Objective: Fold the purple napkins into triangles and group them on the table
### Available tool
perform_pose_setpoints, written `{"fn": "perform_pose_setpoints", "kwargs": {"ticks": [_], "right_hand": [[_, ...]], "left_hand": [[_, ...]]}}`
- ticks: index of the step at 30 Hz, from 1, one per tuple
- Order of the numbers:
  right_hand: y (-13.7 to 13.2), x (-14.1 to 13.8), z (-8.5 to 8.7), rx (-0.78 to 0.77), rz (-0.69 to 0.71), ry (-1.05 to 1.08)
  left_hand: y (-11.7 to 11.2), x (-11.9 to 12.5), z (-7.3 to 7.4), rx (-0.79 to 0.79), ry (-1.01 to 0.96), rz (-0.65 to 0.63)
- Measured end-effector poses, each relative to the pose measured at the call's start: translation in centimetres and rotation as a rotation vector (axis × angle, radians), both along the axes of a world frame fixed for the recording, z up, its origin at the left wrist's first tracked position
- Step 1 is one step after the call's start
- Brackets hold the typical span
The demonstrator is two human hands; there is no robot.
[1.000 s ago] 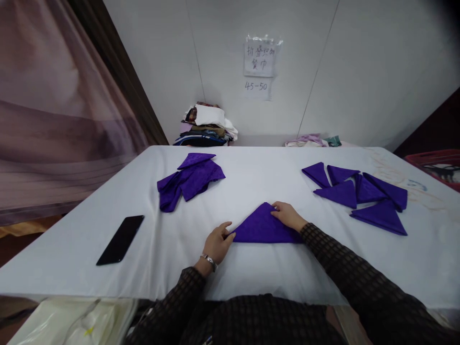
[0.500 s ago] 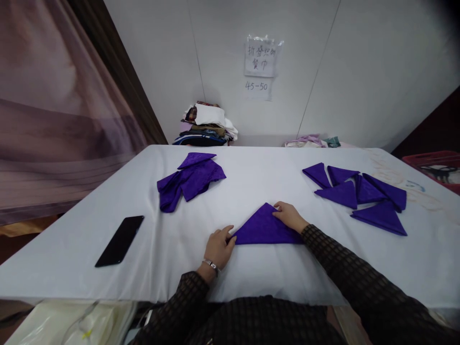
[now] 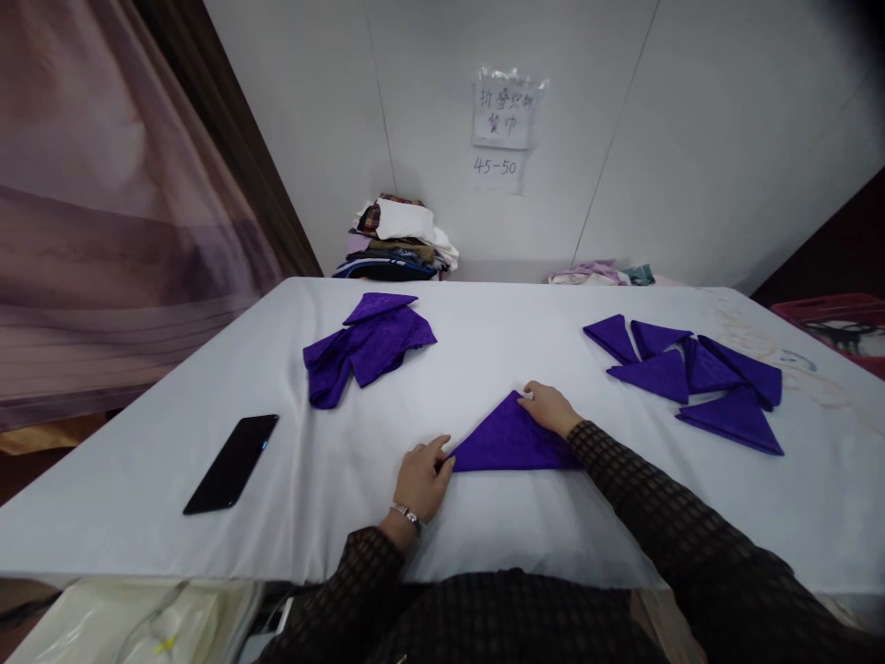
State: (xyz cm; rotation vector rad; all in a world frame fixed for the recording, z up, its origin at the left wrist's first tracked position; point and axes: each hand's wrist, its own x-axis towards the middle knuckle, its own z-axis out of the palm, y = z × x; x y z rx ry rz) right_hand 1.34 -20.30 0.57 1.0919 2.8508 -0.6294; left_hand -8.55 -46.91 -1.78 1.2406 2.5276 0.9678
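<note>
A purple cloth napkin (image 3: 508,443), folded into a triangle, lies flat on the white-covered table in front of me, its point away from me. At its left corner is my left hand (image 3: 423,475), the thumb on the tip and the fingers curled round beside it. My right hand (image 3: 549,408) pinches the upper right edge close to the top point, fingers bent together. The right sleeve covers the napkin's right corner. Several folded purple napkins (image 3: 654,373) lie in a group at the right. Loose, crumpled purple napkins (image 3: 377,346) lie at the back left.
A black phone (image 3: 231,464) rests on the left of the white tablecloth (image 3: 346,516). Behind the table's far edge are a stack of folded clothes (image 3: 397,240) and more cloth (image 3: 595,272). A red basket (image 3: 833,318) stands beyond the right edge. Paper signs (image 3: 504,115) hang on the wall.
My right hand has slid a little up and to the left along the napkin's edge, closer to its top point. The left hand stays at the left corner.
</note>
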Motion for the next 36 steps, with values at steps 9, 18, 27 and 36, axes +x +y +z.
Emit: {"fn": "perform_pose_setpoints", "kwargs": {"ticks": [9, 18, 27, 36], "right_hand": [[-1.0, 0.6, -0.4, 0.127, 0.047, 0.000], [-1.5, 0.5, -0.4, 0.240, 0.128, -0.053], [-1.3, 0.7, -1.4, 0.277, 0.184, -0.073], [-1.6, 0.8, -1.7, 0.297, 0.146, -0.076]], "left_hand": [[0.1, 0.0, 0.0, -0.045, 0.001, -0.005], [0.1, 0.0, 0.2, -0.042, 0.005, 0.000], [-0.5, -0.3, 0.0, -0.014, -0.028, -0.010], [-0.5, -0.4, -0.2, -0.009, -0.008, -0.003]]}}
